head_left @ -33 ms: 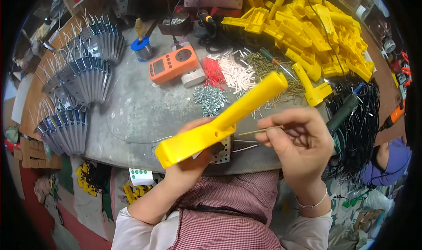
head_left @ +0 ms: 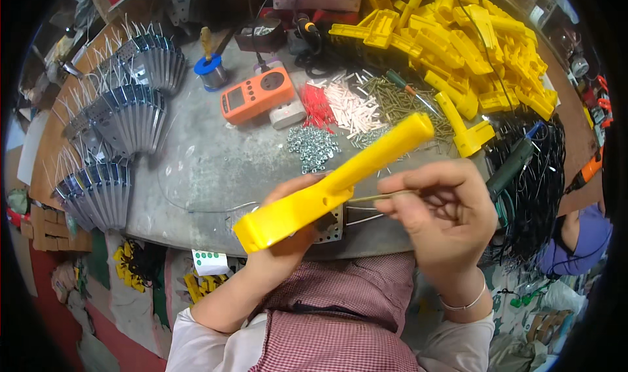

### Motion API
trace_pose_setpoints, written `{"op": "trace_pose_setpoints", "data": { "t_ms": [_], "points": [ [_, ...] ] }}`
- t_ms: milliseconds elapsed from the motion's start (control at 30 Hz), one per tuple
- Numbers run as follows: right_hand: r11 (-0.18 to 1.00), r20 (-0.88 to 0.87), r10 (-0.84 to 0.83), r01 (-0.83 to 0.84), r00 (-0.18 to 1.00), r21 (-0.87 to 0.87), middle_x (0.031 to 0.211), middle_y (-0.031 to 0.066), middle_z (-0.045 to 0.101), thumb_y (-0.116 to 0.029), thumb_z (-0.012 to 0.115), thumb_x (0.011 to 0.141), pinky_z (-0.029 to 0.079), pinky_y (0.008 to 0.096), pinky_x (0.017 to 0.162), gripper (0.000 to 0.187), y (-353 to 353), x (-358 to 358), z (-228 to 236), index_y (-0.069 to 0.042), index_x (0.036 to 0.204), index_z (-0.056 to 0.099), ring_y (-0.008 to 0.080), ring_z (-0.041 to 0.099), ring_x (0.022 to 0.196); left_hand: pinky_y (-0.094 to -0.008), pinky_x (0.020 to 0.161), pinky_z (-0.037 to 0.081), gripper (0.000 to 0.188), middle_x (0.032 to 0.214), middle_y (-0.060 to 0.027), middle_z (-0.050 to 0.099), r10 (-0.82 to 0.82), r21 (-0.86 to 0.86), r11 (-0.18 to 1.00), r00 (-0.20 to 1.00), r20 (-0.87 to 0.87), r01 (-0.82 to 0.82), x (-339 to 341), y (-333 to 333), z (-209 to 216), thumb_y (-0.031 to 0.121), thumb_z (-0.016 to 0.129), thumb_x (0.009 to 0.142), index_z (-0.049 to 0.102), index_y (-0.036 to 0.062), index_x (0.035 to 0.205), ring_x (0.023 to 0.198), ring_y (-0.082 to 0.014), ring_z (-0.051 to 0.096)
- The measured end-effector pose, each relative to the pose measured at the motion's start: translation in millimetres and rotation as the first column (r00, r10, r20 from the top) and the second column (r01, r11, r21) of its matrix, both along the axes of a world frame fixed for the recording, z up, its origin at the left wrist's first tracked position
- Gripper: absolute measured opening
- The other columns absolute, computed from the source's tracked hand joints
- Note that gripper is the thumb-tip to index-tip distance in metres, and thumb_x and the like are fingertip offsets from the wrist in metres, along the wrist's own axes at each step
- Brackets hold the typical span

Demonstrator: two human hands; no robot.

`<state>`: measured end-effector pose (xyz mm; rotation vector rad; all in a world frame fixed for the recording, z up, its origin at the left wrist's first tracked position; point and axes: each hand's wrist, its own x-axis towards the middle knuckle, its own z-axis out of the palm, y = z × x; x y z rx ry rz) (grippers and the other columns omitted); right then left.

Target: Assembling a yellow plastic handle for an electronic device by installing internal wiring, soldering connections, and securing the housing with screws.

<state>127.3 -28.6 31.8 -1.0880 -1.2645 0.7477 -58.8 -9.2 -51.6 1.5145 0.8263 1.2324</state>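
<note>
At the near edge of the worktop (head_left: 203,176), a yellow housing (head_left: 288,218) is gripped by the left hand (head_left: 284,249); a brass-coloured rod (head_left: 371,197) is pinched by the right hand (head_left: 448,221) (contact with the housing cannot be confirmed). Alignment is seemingly being done; steady aim is needed.

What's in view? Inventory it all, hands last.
casing: one, yellow, middle
rod: one, brassy, beside casing
casing heap: many, yellow, upper right
strip bunches: three, silver, left
meter: one, orange, upper middle
spool: one, blue, upper left
nuts: many, silver, middle
red pieces: many, red, above nuts
white pieces: many, white, above nuts
screws: many, brassy, upper middle
screwdriver: one, green, among screws
cables: many, black, right
table: one, grey, middle
left hand: one, bare, under casing
right hand: one, bare, holding rod
</note>
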Motion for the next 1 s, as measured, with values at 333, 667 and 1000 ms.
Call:
{"op": "trace_pose_setpoints", "data": {
  "t_ms": [333,667,1000],
  "points": [
    [0.971,0.481,0.116,-0.202,0.869,0.131,0.089,0.0098,0.065,0.006,0.068,0.078,0.051,0.0227,0.066,0.015,16.5,2.7,-7.3,0.001,0.090,0.059,0.0158,0.064,0.078,-0.0356,0.084,0.053,0.043,0.109,-0.0170,0.067,0.271,0.637,0.771,0.903,-0.333,0.003,-1.4,23.8,20.7,0.010,0.073,0.075,0.062,0.0009,0.116,0.099,-0.0331,0.066],
    [0.906,0.957,-0.192,-0.335,0.219,0.258,0.108,0.0136,0.059,-0.007,0.071,0.066,0.047,0.0434,0.087,0.040,21.0,30.1,-7.9,-0.002,0.104,0.060,0.0350,0.059,0.098,-0.0335,0.092,0.049,0.062,0.111,-0.0117,0.065,-0.510,-0.332,0.837,0.839,-0.189,0.434,-12.2,47.4,55.2,0.012,0.083,0.069,0.055,-0.0062,0.121,0.105,-0.0200,0.062],
    [0.961,0.953,0.269,-0.108,0.139,-0.255,0.081,0.0064,0.050,-0.013,0.072,0.056,0.044,0.0372,0.065,0.033,19.1,46.8,-37.8,-0.007,0.084,0.056,0.0258,0.054,0.077,-0.0432,0.094,0.041,0.081,0.123,-0.0141,0.057,-0.129,0.161,0.905,0.612,-0.780,0.395,-3.4,34.8,-3.1,0.042,0.076,0.062,0.051,0.0020,0.129,0.111,-0.0340,0.054]
  ]
}}
